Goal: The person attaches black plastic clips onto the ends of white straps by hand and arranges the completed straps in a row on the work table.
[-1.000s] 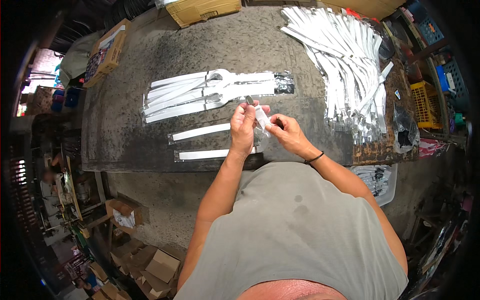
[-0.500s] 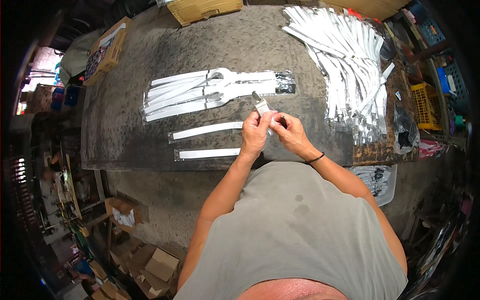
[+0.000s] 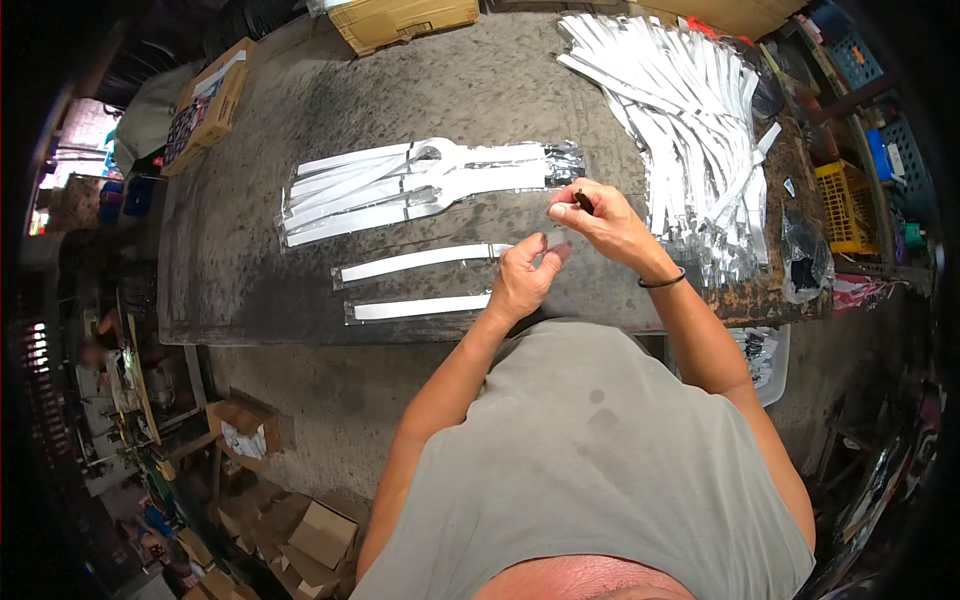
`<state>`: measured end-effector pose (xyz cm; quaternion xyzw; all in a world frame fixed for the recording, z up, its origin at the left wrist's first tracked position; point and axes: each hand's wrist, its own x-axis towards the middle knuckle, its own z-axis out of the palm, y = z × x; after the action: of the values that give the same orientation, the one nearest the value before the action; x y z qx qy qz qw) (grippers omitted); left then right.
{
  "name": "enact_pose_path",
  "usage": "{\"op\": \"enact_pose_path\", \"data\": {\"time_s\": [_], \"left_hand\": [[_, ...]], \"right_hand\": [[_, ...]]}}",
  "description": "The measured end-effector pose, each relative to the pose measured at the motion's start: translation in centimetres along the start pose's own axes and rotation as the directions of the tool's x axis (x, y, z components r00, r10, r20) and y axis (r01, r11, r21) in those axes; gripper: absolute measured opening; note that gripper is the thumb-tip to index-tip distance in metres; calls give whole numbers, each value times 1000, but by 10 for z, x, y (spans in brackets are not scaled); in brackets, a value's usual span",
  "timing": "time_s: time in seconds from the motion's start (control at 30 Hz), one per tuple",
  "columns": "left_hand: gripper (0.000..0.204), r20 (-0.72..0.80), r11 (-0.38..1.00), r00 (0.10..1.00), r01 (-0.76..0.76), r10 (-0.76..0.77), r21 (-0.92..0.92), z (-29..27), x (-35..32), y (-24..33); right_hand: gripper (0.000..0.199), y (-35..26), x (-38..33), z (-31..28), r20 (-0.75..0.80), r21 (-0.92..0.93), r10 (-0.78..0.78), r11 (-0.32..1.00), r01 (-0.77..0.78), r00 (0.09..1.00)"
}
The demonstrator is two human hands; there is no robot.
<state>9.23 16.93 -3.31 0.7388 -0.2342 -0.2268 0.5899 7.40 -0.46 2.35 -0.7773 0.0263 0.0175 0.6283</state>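
My left hand (image 3: 527, 277) is closed, its thumb and fingertips pinching a small translucent plastic piece (image 3: 557, 238). Farther right and a little higher, my right hand (image 3: 608, 226) is curled round a small dark brown object (image 3: 584, 203) whose exact kind I cannot make out. Two single white strips in clear sleeves, an upper strip (image 3: 415, 262) and a lower strip (image 3: 420, 307), lie to the left of my left hand. Beyond them is a group of sleeved white strips (image 3: 365, 190) with black ends at the right, close to my right fingertips.
A large heap of white strips (image 3: 690, 130) covers the table's right part. Cardboard boxes stand at the back (image 3: 400, 22) and far left (image 3: 210, 105). A clear plastic bag (image 3: 803, 262) lies at the right edge, near a yellow crate (image 3: 845, 205). Below the table is a translucent tub (image 3: 772, 375).
My hands were together round a small pale piece with a metal-looking end. They have come apart: the right moved up and right with the dark object, the left slightly right and down.
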Motion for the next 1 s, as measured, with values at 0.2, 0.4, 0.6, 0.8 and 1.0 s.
{"op": "enact_pose_path", "data": {"time_s": [0.2, 0.4, 0.6, 0.8, 1.0], "left_hand": [[15, -118, 980, 976, -174, 185, 93, 3, 0, -5], [42, -128, 870, 864, -465, 486, 168, -6, 14, 29], [35, 116, 941, 976, -143, 186, -307, -1, 32, 50], [20, 222, 998, 975, -15, 29, -65, -9, 30, 34], [14, 14, 811, 837, -534, 547, 238, -13, 39, 48]], "right_hand": [[13, -15, -17, -2, -181, -40, -93, 995, 87, 979], [13, -23, -24, -7, -227, 21, -50, 998, 57, 973], [18, -39, -22, -7, -215, 112, 20, 994, 4, 976], [19, -32, -17, -20, -296, 56, 84, 996, -70, 951], [21, -34, -13, -14, -253, 139, 92, 989, -58, 963]]}}
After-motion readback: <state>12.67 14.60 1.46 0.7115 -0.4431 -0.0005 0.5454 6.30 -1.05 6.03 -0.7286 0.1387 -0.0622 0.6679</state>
